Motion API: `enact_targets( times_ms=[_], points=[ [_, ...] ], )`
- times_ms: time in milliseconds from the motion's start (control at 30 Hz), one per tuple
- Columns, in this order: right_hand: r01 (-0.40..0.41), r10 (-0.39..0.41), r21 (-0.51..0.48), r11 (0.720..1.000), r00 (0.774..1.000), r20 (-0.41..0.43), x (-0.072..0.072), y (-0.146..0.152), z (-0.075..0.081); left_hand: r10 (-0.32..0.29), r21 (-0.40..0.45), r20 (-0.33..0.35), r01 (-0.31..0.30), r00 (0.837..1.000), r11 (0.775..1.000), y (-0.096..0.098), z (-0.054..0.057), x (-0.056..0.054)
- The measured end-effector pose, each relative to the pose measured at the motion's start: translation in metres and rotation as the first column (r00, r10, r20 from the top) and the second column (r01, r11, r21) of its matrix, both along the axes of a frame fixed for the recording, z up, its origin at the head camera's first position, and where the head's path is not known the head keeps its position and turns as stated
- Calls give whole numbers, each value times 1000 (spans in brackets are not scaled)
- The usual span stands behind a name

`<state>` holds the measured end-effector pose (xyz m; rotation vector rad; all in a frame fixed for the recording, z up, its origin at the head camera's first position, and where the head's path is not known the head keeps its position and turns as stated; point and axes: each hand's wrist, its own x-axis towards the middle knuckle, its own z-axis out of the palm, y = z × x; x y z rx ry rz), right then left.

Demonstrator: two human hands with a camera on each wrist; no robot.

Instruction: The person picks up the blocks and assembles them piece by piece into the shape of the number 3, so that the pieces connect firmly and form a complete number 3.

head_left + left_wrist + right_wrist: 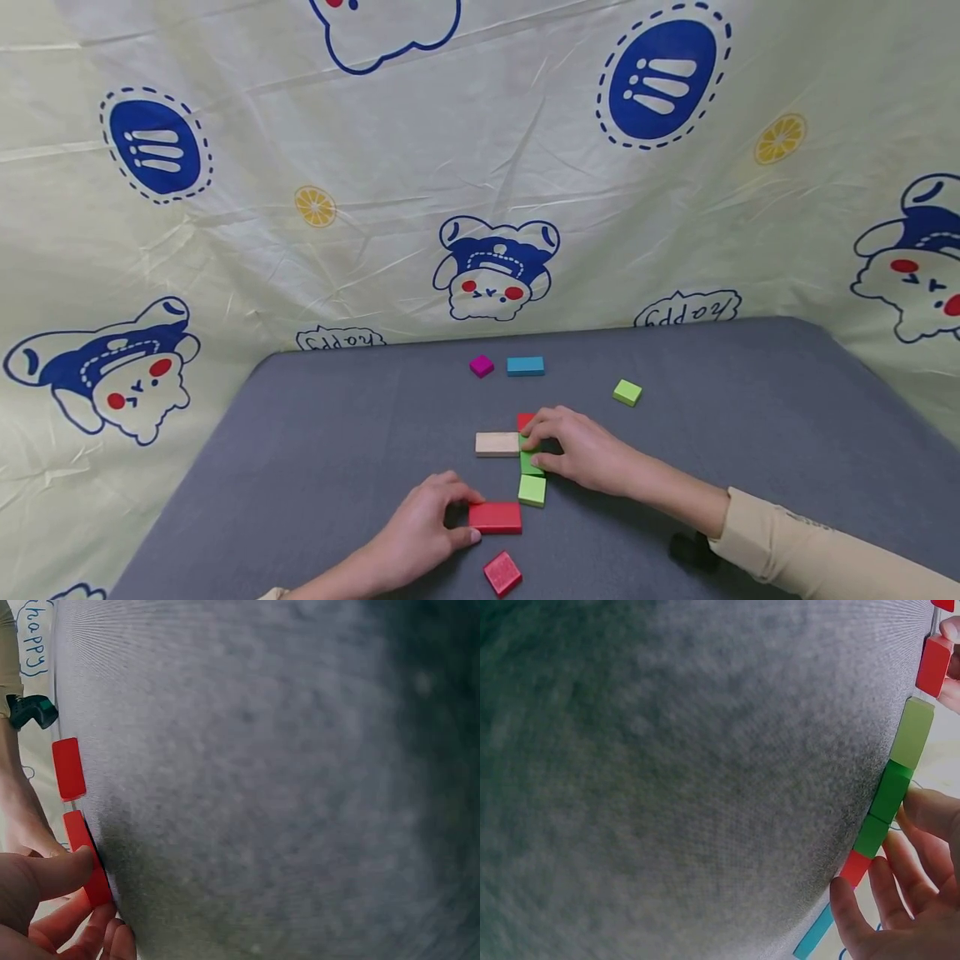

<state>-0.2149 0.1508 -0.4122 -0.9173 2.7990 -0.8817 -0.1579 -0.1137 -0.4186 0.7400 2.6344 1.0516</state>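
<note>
Left hand (426, 527), part-open, pinches the left end of the red block (497, 518), on the near side of the wooden block (497, 445). Right hand (587, 450), half-curled, has thumb and fingertips at the green blocks (889, 792), by the wooden block's right end; can't tell if it's gripping. Loose lime block (627, 392) sits farther right, beyond the wooden block.

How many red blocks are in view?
3: long red rectangular block, pinched by left hand; askew red block, lowest in head view; farthest red block, partly hidden by right hand.
</note>
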Motion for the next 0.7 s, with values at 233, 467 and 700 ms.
enact_targets(
  times_ms=[233,467,700],
  points=[
    [-14,14,-9,1000,1000,-7,-1,1,-2,-1,-12,28,1,1000,1000,2,-3,-4],
    [-7,6,-2,1000,1000,-12,-1,1,-2,-5,3,4,5,1000,1000,2,-5,-5],
    [-7,7,0,1000,1000,-10,-1,1,-2,-5,14,-7,5,1000,1000,3,-6,-5]
  ],
)
